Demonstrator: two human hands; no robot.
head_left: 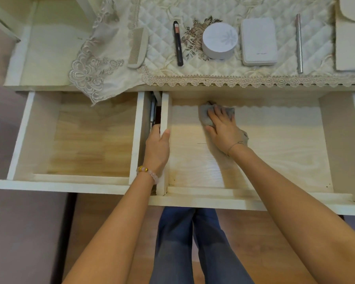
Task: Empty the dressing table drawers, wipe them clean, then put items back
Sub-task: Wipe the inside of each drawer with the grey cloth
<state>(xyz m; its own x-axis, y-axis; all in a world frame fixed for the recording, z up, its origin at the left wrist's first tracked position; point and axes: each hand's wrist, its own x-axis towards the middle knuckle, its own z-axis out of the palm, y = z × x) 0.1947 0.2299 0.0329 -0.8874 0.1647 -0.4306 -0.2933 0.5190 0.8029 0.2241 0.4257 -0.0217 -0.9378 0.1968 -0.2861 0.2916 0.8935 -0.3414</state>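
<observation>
Two pale wooden drawers stand pulled out, both with nothing inside: the left drawer [23, 140] and the wider right drawer [326, 144]. My right hand [223, 128] presses a grey cloth [205, 116] flat against the right drawer's floor near its back, fingers spread. My left hand [157, 148] grips the right drawer's left side wall, thumb inside and fingers over its outer face. On the quilted cover of the table top lie a comb [137, 48], a dark cosmetic tube [178, 44], a round white jar [219, 41], a white flat case [258, 42] and a silver pen-like stick [299, 44].
A cream pouch [350, 33] lies at the top right edge. A lace cloth [94, 66] hangs over the table's front into the left drawer's opening. Metal drawer rails [153, 111] show in the gap between the drawers. My legs and the wooden floor [111, 212] are below.
</observation>
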